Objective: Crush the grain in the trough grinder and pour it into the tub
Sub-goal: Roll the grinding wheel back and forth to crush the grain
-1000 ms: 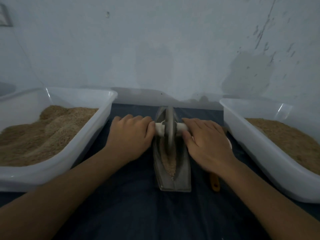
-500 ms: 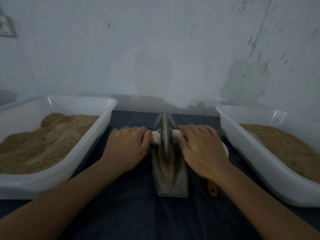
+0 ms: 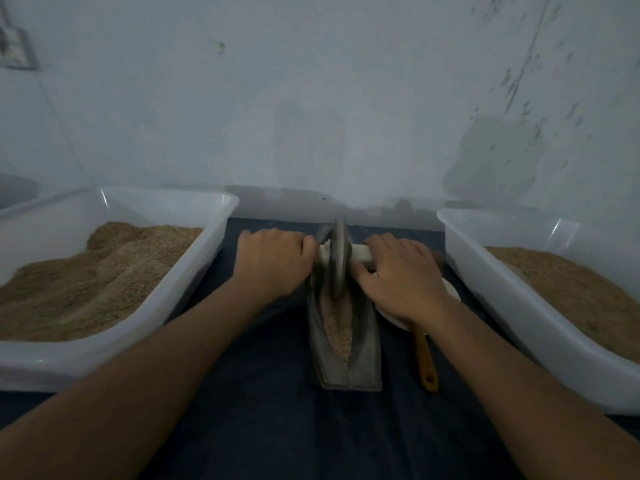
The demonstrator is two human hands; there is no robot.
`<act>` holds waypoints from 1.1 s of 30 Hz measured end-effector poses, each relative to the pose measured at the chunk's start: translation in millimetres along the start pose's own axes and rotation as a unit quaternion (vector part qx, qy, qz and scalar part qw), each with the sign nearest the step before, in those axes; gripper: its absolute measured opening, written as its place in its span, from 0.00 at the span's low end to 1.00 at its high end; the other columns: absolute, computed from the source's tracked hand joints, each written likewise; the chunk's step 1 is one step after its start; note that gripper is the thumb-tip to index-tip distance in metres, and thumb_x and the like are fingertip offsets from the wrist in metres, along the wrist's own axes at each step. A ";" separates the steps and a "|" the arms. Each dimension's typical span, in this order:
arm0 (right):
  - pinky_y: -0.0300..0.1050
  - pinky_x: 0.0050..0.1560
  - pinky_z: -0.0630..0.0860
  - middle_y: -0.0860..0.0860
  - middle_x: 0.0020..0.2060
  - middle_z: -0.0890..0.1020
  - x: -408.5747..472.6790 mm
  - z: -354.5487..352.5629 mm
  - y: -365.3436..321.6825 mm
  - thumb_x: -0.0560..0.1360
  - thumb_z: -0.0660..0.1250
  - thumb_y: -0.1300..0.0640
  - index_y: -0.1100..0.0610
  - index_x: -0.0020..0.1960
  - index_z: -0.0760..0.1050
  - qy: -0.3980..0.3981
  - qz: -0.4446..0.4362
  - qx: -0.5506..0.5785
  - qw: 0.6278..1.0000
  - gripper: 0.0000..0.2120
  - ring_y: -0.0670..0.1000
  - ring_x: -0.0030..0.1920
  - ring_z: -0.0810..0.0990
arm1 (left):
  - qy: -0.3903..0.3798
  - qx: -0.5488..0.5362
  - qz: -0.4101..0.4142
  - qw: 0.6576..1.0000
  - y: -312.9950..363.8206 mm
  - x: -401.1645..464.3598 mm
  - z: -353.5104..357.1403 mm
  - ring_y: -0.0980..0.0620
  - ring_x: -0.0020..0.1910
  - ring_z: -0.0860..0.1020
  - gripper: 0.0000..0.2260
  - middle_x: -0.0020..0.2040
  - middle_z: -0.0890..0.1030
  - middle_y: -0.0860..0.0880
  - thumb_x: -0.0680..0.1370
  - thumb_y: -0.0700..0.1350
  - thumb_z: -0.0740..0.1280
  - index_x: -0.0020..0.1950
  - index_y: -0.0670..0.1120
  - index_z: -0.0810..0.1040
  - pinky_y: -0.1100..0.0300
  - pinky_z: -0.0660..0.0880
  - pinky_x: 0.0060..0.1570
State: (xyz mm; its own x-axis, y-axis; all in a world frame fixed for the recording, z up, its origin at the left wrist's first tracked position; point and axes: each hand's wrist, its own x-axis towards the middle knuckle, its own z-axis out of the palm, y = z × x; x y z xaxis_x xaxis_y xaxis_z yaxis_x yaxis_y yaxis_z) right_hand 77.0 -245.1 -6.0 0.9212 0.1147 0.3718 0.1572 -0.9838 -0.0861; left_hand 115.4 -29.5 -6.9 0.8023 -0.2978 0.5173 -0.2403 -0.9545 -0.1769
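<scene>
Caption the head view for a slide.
Both hands roll the grinder wheel through grain in the trough.

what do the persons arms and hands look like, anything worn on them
Both forearms are bare up to the frame edge: no sleeves, gloves or watch show. The left hand and the right hand carry no rings or bands that can be made out in the dim light. Fingernails look short and unpainted where visible.

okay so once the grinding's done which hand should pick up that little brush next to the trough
Right, probably. The orange-handled brush lies on the cloth right of the trough grinder, just under the right hand. The left hand is across the trough on the wheel's handle.
</scene>
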 end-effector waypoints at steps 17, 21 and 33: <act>0.51 0.81 0.51 0.38 0.77 0.64 -83.1 -23.4 -8.2 0.81 0.44 0.31 0.43 0.81 0.58 0.031 -0.065 0.021 0.997 0.32 0.43 0.79 0.56 | 0.101 -0.094 0.067 0.988 -8.9 -88.6 -14.8 0.51 0.42 0.73 0.15 0.45 0.75 0.56 0.86 0.59 0.49 0.53 0.55 0.72 0.52 0.67 0.40; 0.51 0.81 0.52 0.39 0.78 0.65 -73.5 -18.2 -6.6 0.81 0.45 0.31 0.44 0.81 0.57 0.028 -0.053 0.026 0.998 0.33 0.43 0.79 0.58 | 0.100 -0.089 0.065 0.989 -6.8 -76.2 -12.0 0.52 0.38 0.72 0.15 0.41 0.73 0.57 0.86 0.58 0.49 0.48 0.55 0.70 0.53 0.65 0.38; 0.55 0.67 0.66 0.48 0.65 0.78 6.0 2.9 3.3 0.83 0.46 0.34 0.48 0.71 0.70 -0.019 0.024 0.029 0.999 0.27 0.53 0.63 0.75 | 0.000 -0.045 -0.037 0.998 5.0 14.7 4.1 0.48 0.34 0.71 0.20 0.36 0.77 0.52 0.78 0.56 0.44 0.38 0.52 0.71 0.51 0.65 0.41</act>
State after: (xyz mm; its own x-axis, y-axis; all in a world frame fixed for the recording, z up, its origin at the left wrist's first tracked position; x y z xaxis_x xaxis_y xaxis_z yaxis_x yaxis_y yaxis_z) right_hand 84.1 -247.3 -6.8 0.9409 0.0741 0.3305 0.1319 -0.9789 -0.1561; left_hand 128.2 -38.5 -3.6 0.8195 -0.2255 0.5268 -0.2281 -0.9717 -0.0612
